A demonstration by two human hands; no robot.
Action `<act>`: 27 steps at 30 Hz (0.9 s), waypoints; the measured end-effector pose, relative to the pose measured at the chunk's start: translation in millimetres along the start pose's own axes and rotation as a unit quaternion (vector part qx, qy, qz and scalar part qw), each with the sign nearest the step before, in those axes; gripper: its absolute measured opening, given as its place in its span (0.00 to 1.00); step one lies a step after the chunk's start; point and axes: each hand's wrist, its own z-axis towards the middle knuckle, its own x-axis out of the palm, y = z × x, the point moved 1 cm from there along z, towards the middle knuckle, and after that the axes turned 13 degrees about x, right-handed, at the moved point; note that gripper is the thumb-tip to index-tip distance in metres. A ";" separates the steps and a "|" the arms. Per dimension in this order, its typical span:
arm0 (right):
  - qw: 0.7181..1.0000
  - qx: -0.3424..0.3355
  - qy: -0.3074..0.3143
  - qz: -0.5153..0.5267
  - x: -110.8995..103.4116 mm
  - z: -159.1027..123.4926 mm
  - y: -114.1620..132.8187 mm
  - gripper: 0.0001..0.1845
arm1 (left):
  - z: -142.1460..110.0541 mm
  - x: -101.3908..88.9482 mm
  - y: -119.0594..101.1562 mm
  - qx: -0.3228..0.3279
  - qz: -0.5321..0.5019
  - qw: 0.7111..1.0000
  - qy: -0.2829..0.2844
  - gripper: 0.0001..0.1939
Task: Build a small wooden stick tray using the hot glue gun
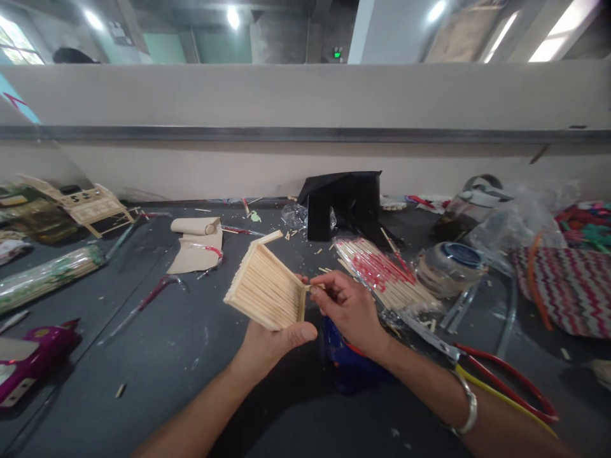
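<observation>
My left hand [274,343] holds a small box-like model built of pale wooden sticks [265,286] from below, its thumb along the lower right edge. Rows of sticks side by side form the panel that faces me. Between thumb and fingertips, my right hand [351,308] pinches a short wooden stick [315,286] at the model's right edge. A dark blue object [353,362] lies on the table under my right hand, partly hidden by it. Beyond that hand is a plastic pack of wooden sticks with red tips [382,270].
Scissors with red and yellow handles [501,381] lie under my right forearm. A clear jar [449,267] and a striped woven piece [568,286] stand right. At the back is a black folded stand [353,197]; left are a paper roll [195,245] and a purple object [38,362].
</observation>
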 end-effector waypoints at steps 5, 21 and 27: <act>1.000 0.004 -0.001 0.008 1.4 -0.3 1.5 0.06 | 0.5 -0.8 1.8 0.010 0.005 1.000 0.007 0.34; 0.999 -0.028 0.019 0.020 -1.6 -4.5 12.1 0.16 | 16.5 -8.3 -11.7 -0.092 -0.243 0.956 -0.138 0.25; 0.999 -0.046 0.015 0.019 -2.3 -7.7 13.6 0.14 | 23.2 -11.7 -20.9 -0.117 -0.287 0.946 -0.096 0.30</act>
